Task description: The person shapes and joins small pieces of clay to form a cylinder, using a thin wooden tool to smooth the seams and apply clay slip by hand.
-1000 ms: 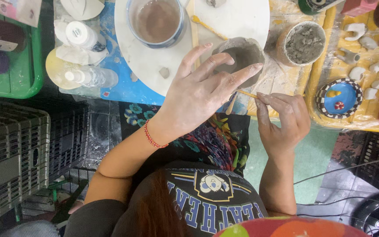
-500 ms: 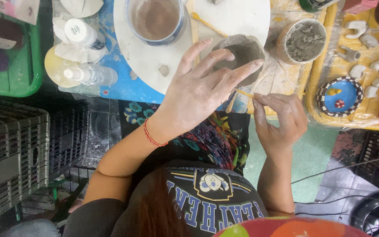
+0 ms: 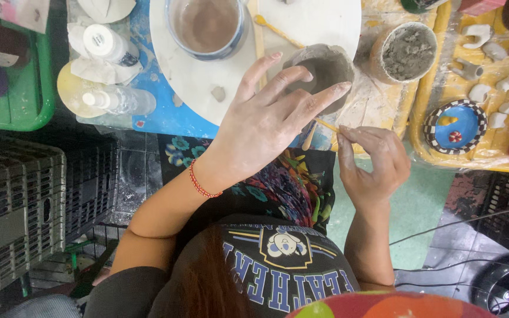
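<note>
Nearest the camera, the right hand sits at about five o'clock of the scene's middle, its fingertips pinched narrowly on a thin wooden stick that points up and left toward the clay. Just beyond, the left hand spreads wide, its fingers draped over the near wall of a small grey clay bowl, touching its rim and side without closing hard. The bowl stands at the two o'clock side of that hand, on the lower right edge of a round white board. It looks damp and soft, so it would likely dent under a firm squeeze and is best cupped low around the base with a light, open hold; it seems light, and perhaps a little slick. Farther on, at twelve o'clock, a blue-rimmed cup of muddy water rests on the same board. At one o'clock a tub of grey clay stands beside it, and at three o'clock a yellow tray holds a painted blue dish and small pale clay pieces.
</note>
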